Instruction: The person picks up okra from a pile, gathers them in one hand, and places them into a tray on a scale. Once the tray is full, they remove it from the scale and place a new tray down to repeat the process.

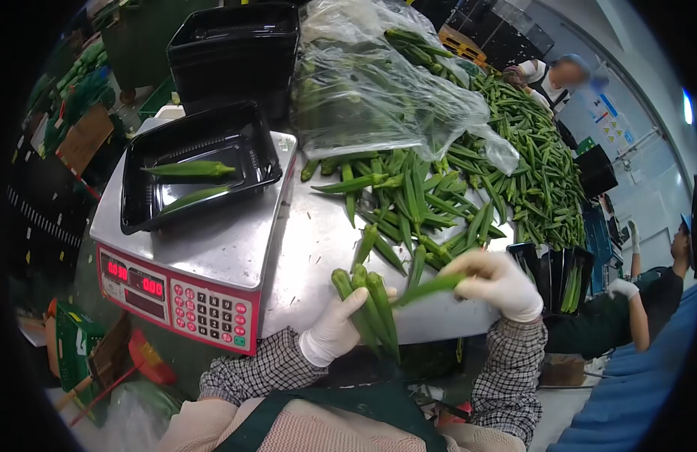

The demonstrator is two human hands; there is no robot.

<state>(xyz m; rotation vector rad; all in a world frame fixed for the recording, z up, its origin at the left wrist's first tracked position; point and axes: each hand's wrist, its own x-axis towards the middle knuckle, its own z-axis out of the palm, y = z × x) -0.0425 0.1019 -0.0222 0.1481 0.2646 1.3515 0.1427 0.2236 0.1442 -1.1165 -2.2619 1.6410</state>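
Three okra pods (pixel 371 305) stand upright in our left hand (pixel 335 330), whose gloved fingers are closed around their lower halves, just above the near edge of the steel table (pixel 318 248). Beside them our right hand (pixel 500 282), also in a white glove, pinches a single pod (pixel 427 288) by one end. The pod lies almost level, with its tip pointing at the bunch, and we cannot tell whether the two touch. Behind both hands a loose heap of okra (pixel 416 200) spreads across the table and runs on to the far end, partly under a crumpled clear plastic bag (pixel 363 90). To the left sits a weighing scale (pixel 213 252) with a red keypad front, and on its platform a black tray (pixel 141 211) holds two pods (pixel 190 169). A stack of black trays (pixel 235 45) stands behind the scale. A person (pixel 649 305) in dark clothing works at the right, and a second person (pixel 548 84) at the far end
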